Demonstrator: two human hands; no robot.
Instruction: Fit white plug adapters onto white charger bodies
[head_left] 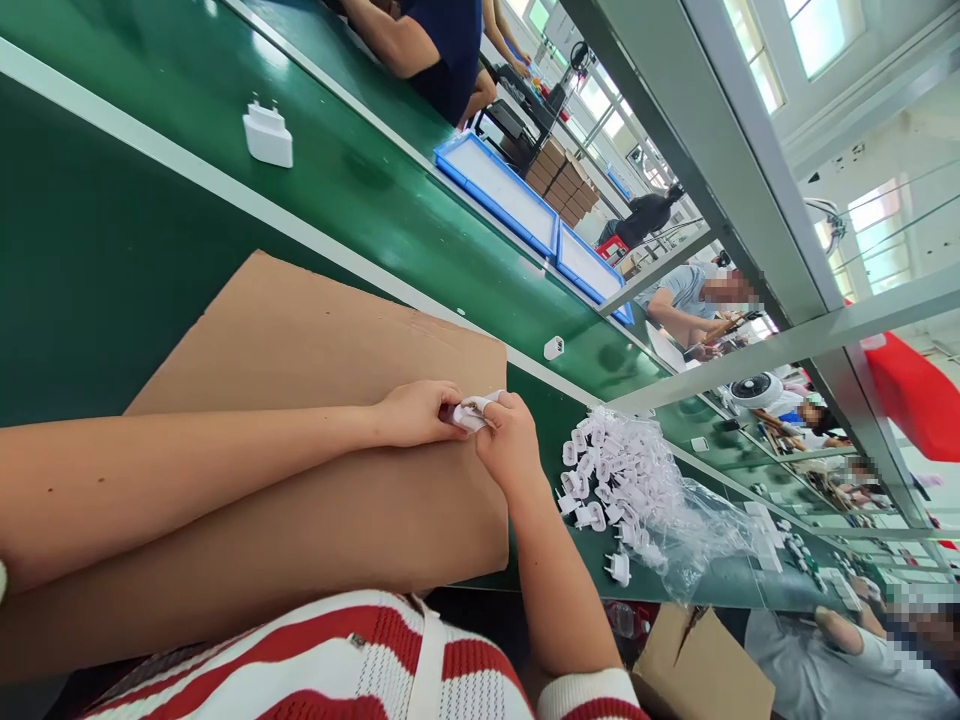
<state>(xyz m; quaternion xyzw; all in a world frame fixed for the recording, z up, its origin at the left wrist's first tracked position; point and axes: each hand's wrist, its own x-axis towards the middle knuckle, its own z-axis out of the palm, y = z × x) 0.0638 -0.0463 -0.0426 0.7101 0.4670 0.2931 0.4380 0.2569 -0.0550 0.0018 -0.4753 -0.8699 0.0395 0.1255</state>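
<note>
Over the right edge of a flat cardboard sheet (322, 350), my two hands meet on a small white plastic charger housing (471, 412). My left hand (416, 412) pinches its left end with thumb and fingers. Wrapped round the other end is my right hand (511, 440), its thumb pressing on top. Fingers cover much of the housing, and a small dark patch shows on it. To the right of my right hand lies a heap of white charger housings (607, 470), partly in a clear plastic bag (697, 530).
A green conveyor belt (360, 240) runs beyond a pale rail, carrying a white plug charger (268, 135) and another white charger (553, 348). Blue-rimmed trays (499, 190) line its far side. An open cardboard box (705, 670) stands lower right. Several people sit along the line.
</note>
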